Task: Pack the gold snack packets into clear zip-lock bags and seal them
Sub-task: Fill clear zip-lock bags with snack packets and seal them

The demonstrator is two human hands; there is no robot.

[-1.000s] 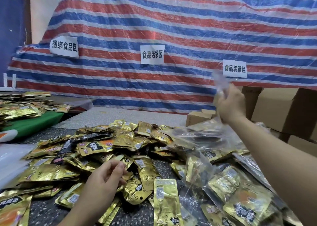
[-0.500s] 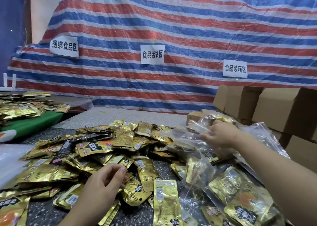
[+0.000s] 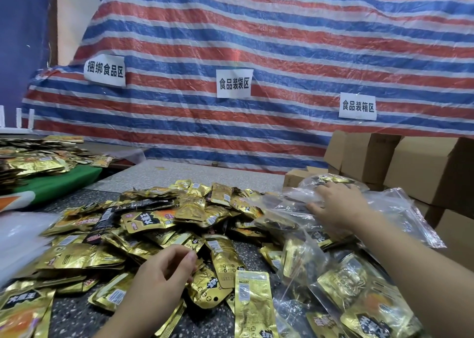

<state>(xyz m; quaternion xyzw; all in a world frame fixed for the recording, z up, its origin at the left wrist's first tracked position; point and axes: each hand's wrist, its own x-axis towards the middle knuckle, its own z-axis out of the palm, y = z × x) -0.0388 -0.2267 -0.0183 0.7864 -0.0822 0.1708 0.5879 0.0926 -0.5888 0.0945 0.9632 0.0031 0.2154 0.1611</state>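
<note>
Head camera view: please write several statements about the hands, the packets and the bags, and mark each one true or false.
1. The right hand rests on clear zip-lock bags. True.
2. The left hand is raised high above the table. False: it is low, at the pile of gold packets.
3. Cardboard boxes stand at the right. True.
4. The tarp behind is plain green. False: it has red, blue and white stripes.
</note>
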